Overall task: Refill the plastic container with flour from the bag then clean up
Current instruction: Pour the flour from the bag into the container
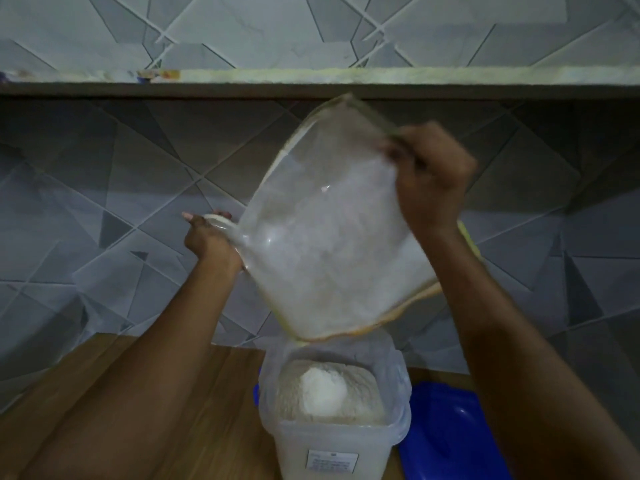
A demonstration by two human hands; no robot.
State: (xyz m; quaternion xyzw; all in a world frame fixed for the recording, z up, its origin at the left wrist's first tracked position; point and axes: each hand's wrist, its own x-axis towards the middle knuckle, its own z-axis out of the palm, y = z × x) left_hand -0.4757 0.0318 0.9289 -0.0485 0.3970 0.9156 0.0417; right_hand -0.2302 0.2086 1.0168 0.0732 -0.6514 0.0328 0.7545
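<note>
A clear plastic bag of flour [325, 237] hangs upended above the plastic container [332, 438], its mouth down at the container's far rim. My left hand [211, 242] grips the bag's left corner. My right hand [433, 181] pinches its upper right edge. The translucent container stands on the wooden counter [194, 410] with a white label on its front. It holds flour nearly to the rim, with a whiter mound on top.
A blue lid [446, 434] lies on the counter just right of the container. A grey geometric tiled wall [121, 202] rises behind the counter, and a shelf edge [311, 83] runs across above the bag.
</note>
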